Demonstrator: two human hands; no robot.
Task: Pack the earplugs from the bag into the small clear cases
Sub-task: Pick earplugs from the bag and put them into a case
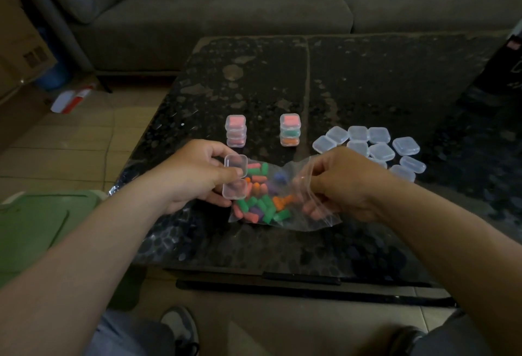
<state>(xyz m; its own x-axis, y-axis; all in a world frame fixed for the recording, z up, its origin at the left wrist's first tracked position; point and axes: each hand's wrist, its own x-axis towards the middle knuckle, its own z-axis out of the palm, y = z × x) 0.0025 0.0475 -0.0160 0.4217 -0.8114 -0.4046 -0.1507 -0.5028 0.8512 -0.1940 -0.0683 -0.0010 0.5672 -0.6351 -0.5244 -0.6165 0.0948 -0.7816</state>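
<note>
- The earplugs (268, 206) are seen as small foam cylinders with rounded ends, in pink, green, orange and purple; too many are heaped together for a count.
- They are contained in one clear zip bag (319, 221), which lies on the near part of the dark speckled table (367, 73), between the two hands.
- One open case (236, 162), clear and square with rounded corners, is gripped by the left hand (195, 177) at the bag's left edge; its lid is raised above its base, with the thumb laid across the hinge area. Whether anything is inside cannot be told.
- The bag's crumpled right edge is pinched by the curled fingers of the right hand (347, 183).
- Two stacks of shut, filled cases stand just beyond the bag: the left stack (236, 131) is made of three cases, with pink showing inside; the right stack (290, 129) is made of three, showing pink, green and orange from top to bottom.
- About ten empty cases (382, 151), shut and frosted-clear, are clustered to the right of the stacks; some are partly hidden behind the right hand.
</note>
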